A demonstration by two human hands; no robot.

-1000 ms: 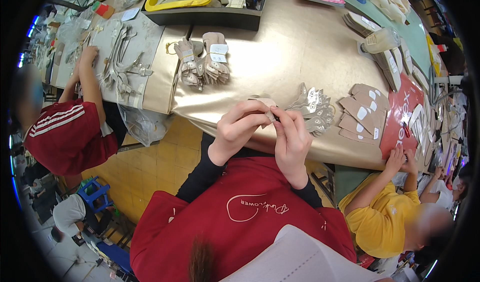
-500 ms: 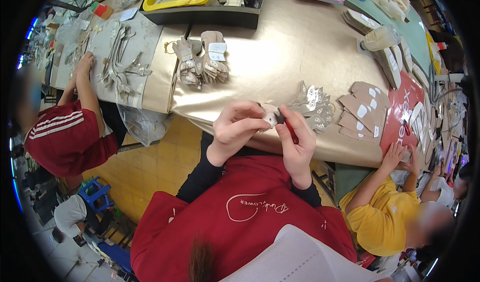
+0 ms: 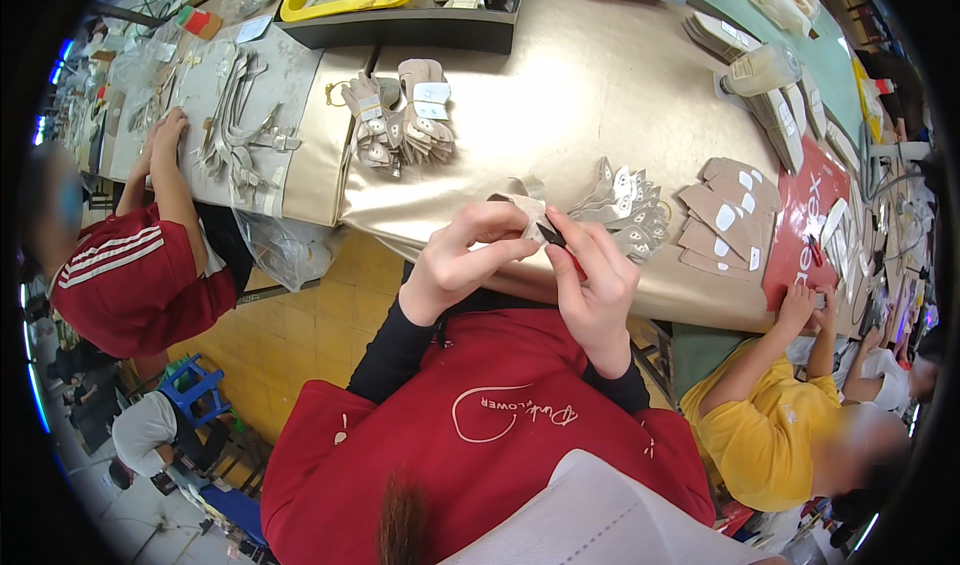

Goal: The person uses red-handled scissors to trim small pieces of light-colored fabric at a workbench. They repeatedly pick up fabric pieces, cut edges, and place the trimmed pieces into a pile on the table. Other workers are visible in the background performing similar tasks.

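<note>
My left hand (image 3: 455, 265) pinches a small beige piece of material (image 3: 525, 207) over the table's front edge. One end of the piece curls up above the fingers. In my right hand (image 3: 600, 290) is a small red-and-black hand tool (image 3: 551, 233), its dark end against the piece. Fingers cover most of the tool, so its exact kind is hidden. Just beyond my right hand lies a fanned pile of grey-beige cut pieces (image 3: 625, 205) with pale patches. Further left are banded bundles of similar pieces (image 3: 405, 120) with paper tags.
A black tray (image 3: 400, 31) holding a yellow basket (image 3: 290, 10) stands at the back. To the right are flat brown pieces (image 3: 730, 215), a plastic bottle (image 3: 762, 71) and a red sheet (image 3: 795, 230). People work at both sides, one in yellow (image 3: 755, 425), one in red (image 3: 130, 285).
My left hand has shifted slightly left and down. The beige piece has turned, so its curled end now stands higher, and the tool's dark end shows more clearly against it.
</note>
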